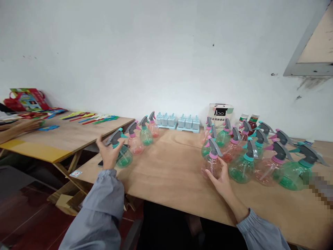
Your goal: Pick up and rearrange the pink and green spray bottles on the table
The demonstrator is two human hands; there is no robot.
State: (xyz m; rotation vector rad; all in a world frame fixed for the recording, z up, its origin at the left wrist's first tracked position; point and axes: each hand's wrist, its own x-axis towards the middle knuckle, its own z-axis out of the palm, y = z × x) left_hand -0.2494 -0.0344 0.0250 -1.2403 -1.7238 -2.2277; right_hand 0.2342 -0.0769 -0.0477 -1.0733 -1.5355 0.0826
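Note:
My left hand (108,154) is wrapped round a green spray bottle (124,157) with a grey trigger, at the near end of a short row of pink and green spray bottles (142,134) on the wooden table (171,173). My right hand (221,180) cups the side of a pink spray bottle (212,163) at the front of a large cluster of spray bottles (260,156) on the right. Both arms wear grey-blue sleeves.
Light blue ice-pop moulds (179,121) and a white box (220,116) stand by the wall. Another person's hand (24,125) rests on a second table (52,139) at left, with colourful strips (91,118) and a red bag (26,99). A dark phone (100,163) lies near the table edge.

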